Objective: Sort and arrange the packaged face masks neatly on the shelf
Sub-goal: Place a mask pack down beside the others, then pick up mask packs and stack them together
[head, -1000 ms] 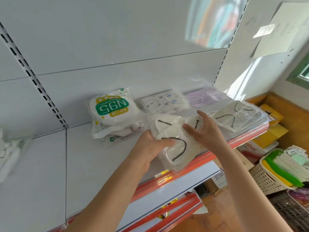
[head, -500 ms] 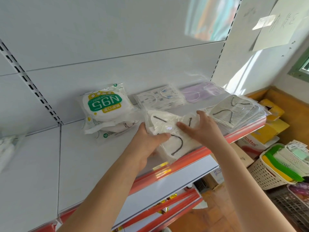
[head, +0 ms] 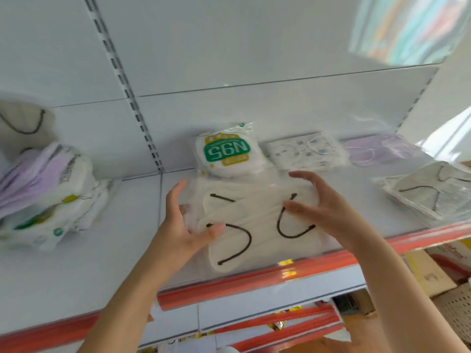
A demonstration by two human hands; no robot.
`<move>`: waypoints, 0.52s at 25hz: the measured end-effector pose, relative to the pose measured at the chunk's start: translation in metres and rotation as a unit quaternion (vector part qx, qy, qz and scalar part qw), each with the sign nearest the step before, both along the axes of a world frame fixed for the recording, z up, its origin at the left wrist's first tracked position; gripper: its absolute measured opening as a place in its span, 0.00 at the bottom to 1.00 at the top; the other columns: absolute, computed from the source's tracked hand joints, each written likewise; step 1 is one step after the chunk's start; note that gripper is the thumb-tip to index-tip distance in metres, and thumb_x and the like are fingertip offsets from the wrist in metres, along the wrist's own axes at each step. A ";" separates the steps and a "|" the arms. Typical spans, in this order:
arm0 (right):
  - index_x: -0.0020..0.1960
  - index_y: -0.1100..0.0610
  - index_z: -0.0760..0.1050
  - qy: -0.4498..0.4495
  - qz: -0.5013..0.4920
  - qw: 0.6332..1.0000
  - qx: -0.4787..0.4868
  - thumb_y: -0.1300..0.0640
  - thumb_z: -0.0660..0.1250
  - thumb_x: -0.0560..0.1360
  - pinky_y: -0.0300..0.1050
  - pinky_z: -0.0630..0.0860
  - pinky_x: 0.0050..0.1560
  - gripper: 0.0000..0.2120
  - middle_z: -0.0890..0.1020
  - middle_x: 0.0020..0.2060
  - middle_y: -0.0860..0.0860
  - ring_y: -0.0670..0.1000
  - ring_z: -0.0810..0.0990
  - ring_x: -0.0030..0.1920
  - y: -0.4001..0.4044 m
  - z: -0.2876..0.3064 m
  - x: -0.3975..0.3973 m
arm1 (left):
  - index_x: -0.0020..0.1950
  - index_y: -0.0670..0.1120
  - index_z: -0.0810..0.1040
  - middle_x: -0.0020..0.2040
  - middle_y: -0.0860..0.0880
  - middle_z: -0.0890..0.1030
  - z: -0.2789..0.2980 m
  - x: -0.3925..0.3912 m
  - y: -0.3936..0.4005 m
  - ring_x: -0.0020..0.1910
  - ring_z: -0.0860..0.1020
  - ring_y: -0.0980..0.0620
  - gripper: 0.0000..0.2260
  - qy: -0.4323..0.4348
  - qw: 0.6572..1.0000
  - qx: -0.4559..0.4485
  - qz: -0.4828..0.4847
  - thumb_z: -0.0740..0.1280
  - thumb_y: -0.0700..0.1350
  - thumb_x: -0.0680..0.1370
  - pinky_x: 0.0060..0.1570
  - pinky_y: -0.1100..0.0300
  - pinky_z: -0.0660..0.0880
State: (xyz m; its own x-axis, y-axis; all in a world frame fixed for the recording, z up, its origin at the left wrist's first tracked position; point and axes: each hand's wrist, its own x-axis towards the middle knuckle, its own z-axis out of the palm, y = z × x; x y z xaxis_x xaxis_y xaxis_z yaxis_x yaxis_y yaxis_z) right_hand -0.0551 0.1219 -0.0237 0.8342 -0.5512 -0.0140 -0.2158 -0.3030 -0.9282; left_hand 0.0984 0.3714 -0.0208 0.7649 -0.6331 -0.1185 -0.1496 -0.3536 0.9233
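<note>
- The white metal shelf (head: pixel 84 250) runs across the view, its front edge trimmed with an orange-red price rail (head: pixel 254 281); a slotted upright (head: pixel 127 98) splits the pale back panel.
- At centre, a clear packet of white masks with black ear loops (head: pixel 257 225) lies flat on the shelf, close to the front rail.
- The left hand (head: pixel 183 225) holds the packet's 9 o'clock edge, thumb on top, fingers raised and spread; its grip is loose.
- The right hand (head: pixel 321 207) arches over the 3 o'clock edge, its curved fingertips touching the wrapper; the grip is half open.
- At 12 o'clock from the packet sits a green-labelled N95 pack (head: pixel 226 151), then a patterned white mask pack (head: pixel 305 151) and a lilac mask pack (head: pixel 382 149) along the back.
- At 3 o'clock lies a stack of grey mask packets (head: pixel 428 192).
- At 9 o'clock, far left, is a blurred heap of mixed mask packs (head: pixel 43 189).
- Below at 5 o'clock, cardboard boxes (head: pixel 433 273) and a perforated basket (head: pixel 456 307) stand on a wooden floor.
</note>
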 end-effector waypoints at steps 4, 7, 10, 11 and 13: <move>0.55 0.45 0.79 0.080 0.023 0.990 -0.117 0.48 0.76 0.70 0.44 0.73 0.53 0.15 0.83 0.49 0.44 0.46 0.81 0.52 0.024 -0.008 0.033 | 0.73 0.58 0.67 0.63 0.54 0.73 -0.019 -0.006 0.020 0.64 0.72 0.57 0.30 -0.137 0.988 0.071 0.025 0.73 0.59 0.73 0.58 0.74 0.65; 0.59 0.54 0.77 0.134 -0.117 0.945 -0.274 0.43 0.73 0.70 0.52 0.73 0.56 0.23 0.81 0.55 0.57 0.61 0.78 0.57 0.026 -0.011 0.036 | 0.67 0.58 0.74 0.58 0.51 0.76 -0.022 -0.013 0.004 0.61 0.73 0.49 0.29 -0.206 0.969 0.133 0.033 0.63 0.70 0.71 0.63 0.56 0.72; 0.61 0.53 0.74 0.066 -0.253 0.901 -0.345 0.37 0.65 0.75 0.66 0.72 0.60 0.23 0.76 0.59 0.63 0.67 0.74 0.60 0.026 0.000 0.040 | 0.65 0.55 0.77 0.61 0.52 0.76 -0.004 -0.006 0.015 0.61 0.74 0.49 0.28 -0.274 0.947 0.123 0.111 0.57 0.70 0.73 0.62 0.51 0.73; 0.62 0.49 0.71 0.000 -0.265 0.904 -0.334 0.33 0.59 0.76 0.66 0.71 0.62 0.25 0.75 0.61 0.60 0.65 0.73 0.62 0.034 0.011 0.048 | 0.62 0.52 0.79 0.58 0.52 0.77 0.005 -0.001 0.029 0.57 0.76 0.51 0.23 -0.302 0.941 0.056 0.143 0.60 0.64 0.76 0.58 0.53 0.75; 0.62 0.47 0.71 -0.104 -0.228 0.925 -0.285 0.33 0.56 0.77 0.61 0.72 0.62 0.22 0.77 0.59 0.56 0.60 0.76 0.60 0.074 0.037 0.086 | 0.57 0.48 0.80 0.51 0.53 0.80 0.023 0.013 0.067 0.49 0.79 0.54 0.12 -0.358 0.902 -0.064 0.231 0.65 0.52 0.78 0.50 0.57 0.76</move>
State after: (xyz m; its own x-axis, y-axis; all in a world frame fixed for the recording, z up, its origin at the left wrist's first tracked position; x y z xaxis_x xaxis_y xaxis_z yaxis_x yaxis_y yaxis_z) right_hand 0.0312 0.1962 0.0131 0.4646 -0.7154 0.5220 -0.2778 -0.6774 -0.6811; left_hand 0.1109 0.4384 0.0019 0.8018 -0.2013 0.5627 -0.5887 -0.4287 0.6853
